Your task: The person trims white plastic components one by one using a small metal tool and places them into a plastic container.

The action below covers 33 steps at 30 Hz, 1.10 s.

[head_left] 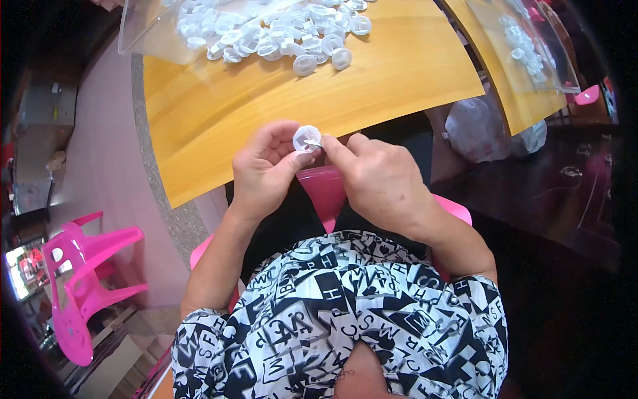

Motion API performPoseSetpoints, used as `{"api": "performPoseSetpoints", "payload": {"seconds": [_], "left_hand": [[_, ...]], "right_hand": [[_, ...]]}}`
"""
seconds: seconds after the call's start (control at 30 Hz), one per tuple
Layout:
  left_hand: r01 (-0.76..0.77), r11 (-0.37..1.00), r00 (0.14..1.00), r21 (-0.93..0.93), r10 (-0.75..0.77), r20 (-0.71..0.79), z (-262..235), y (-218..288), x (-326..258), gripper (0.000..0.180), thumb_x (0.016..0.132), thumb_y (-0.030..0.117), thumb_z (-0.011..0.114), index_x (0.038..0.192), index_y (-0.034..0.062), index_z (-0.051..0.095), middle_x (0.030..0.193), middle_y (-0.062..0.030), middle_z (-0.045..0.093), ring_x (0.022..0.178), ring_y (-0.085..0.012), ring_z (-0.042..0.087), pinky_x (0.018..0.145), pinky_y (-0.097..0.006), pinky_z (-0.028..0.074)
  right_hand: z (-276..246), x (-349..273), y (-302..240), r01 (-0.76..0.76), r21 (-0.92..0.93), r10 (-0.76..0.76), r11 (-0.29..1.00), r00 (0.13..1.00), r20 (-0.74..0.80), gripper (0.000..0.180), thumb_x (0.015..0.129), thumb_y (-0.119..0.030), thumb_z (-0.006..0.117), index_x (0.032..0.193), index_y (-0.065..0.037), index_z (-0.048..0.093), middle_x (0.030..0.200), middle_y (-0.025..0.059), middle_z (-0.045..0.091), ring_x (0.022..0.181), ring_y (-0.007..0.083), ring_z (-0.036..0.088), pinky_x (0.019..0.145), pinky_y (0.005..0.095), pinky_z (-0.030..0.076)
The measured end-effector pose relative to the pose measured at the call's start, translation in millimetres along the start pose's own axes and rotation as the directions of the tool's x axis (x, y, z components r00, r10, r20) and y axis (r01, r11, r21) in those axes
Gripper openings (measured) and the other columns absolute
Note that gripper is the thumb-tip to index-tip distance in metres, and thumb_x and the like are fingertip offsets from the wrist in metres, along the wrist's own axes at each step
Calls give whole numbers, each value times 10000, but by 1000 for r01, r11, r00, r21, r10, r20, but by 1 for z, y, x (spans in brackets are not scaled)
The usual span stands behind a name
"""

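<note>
Between the thumb and fingers of my left hand [266,171] is a round white plastic piece [306,139], held over the near edge of the table. My right hand [382,174] grips a small thin metal tool [313,143], whose tip reaches into the inside of the round piece. Most of the tool is hidden by my right fingers, so its exact kind does not show. Farther off on the wooden table [279,100] lies a heap of similar white plastic pieces [266,33], some of them loose at its near side.
A clear plastic sheet or bin wall [143,26] stands by the heap. At right, a second table [538,110] bears more white pieces [522,46], with white plastic bags [473,126] below. A pink plastic chair [83,279] stands on the floor at left. Pink [323,189] shows between my legs.
</note>
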<state>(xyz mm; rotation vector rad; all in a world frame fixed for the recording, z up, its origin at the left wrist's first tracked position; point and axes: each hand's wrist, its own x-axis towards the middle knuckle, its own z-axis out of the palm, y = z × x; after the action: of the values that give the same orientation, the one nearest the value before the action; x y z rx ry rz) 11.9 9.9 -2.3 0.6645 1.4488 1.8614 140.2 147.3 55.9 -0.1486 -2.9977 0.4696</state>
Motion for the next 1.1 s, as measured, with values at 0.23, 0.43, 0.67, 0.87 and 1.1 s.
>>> {"api": "performPoseSetpoints", "payload": {"seconds": [0.23, 0.43, 0.67, 0.87, 1.1], "left_hand": [[11, 999, 996, -43, -7, 94, -2, 7, 2, 303, 826, -99, 637, 1111, -67, 541, 1021, -136, 647, 930, -195, 655, 839, -318, 557], [-6, 999, 995, -36, 10, 103, -2, 5, 2, 293, 831, -97, 632, 1114, -74, 561, 1019, -137, 654, 919, -188, 655, 837, -311, 556], [27, 1000, 994, -4, -26, 110, -4, 4, 0, 273, 824, -111, 628, 1092, -78, 586, 1017, -128, 655, 912, -176, 654, 825, -292, 553], [-33, 990, 998, 140, 24, 64, 0, -2, -3, 240, 805, -121, 635, 1037, -62, 626, 980, -95, 650, 886, -153, 643, 791, -261, 543], [-50, 965, 991, 256, 15, 137, 4, -5, -6, 260, 793, -105, 656, 1045, -51, 625, 990, -88, 650, 896, -147, 633, 774, -262, 536]], "right_hand": [[-12, -4, -1, -22, -28, 20, 999, 996, -83, 393, 731, -43, 602, 1123, -12, 622, 721, 95, 554, 645, 249, 593, 537, 364, 476], [-9, -2, -1, 8, -69, -13, 998, 997, -73, 400, 730, -66, 599, 1127, -22, 625, 737, 82, 544, 658, 228, 579, 543, 347, 464], [-7, 0, 1, 66, -139, -66, 988, 998, -1, 406, 748, -92, 587, 1146, -8, 597, 754, 66, 540, 674, 208, 570, 555, 336, 460], [-3, 1, -1, 38, -203, -19, 978, 996, 93, 288, 768, -108, 590, 1040, -11, 586, 727, 62, 545, 646, 214, 593, 551, 334, 486], [-18, 1, 8, 36, -47, -20, 998, 953, 302, 192, 766, -68, 581, 950, -15, 563, 738, 108, 588, 677, 275, 642, 561, 374, 509]]}}
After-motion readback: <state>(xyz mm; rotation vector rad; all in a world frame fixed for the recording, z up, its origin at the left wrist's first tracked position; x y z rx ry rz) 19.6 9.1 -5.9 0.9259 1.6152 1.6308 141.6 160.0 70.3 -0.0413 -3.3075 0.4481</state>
